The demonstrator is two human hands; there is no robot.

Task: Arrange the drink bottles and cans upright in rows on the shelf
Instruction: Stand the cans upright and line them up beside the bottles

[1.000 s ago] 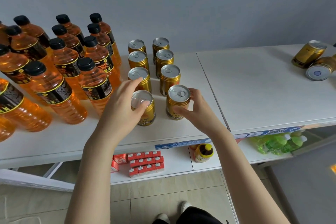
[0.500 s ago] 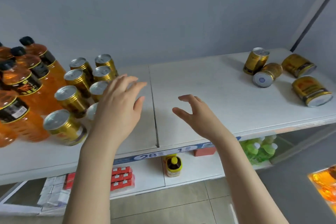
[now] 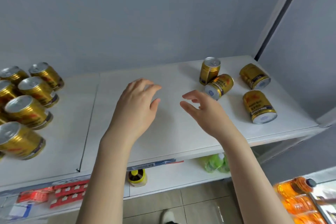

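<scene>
Several gold cans (image 3: 27,111) stand upright in rows at the left of the white shelf (image 3: 178,132). At the right end one gold can (image 3: 209,70) stands upright. Three more lie on their sides: one (image 3: 219,86) leaning against it, one (image 3: 254,76) near the back corner, one (image 3: 259,106) nearer the front. My left hand (image 3: 135,107) hovers over the middle of the shelf, fingers spread, holding nothing. My right hand (image 3: 203,111) is beside it, fingers apart and curled, a short way left of the leaning can.
A grey wall backs the shelf, and an upright post (image 3: 278,14) closes its right end. The lower shelf holds red boxes (image 3: 69,192), a yellow-capped bottle (image 3: 137,177) and green bottles (image 3: 215,162). Orange bottles (image 3: 298,203) sit at the bottom right.
Both hands let go of the two front cans and moved right over the bare middle of the shelf. The view swung right, bringing the fallen cans closer.
</scene>
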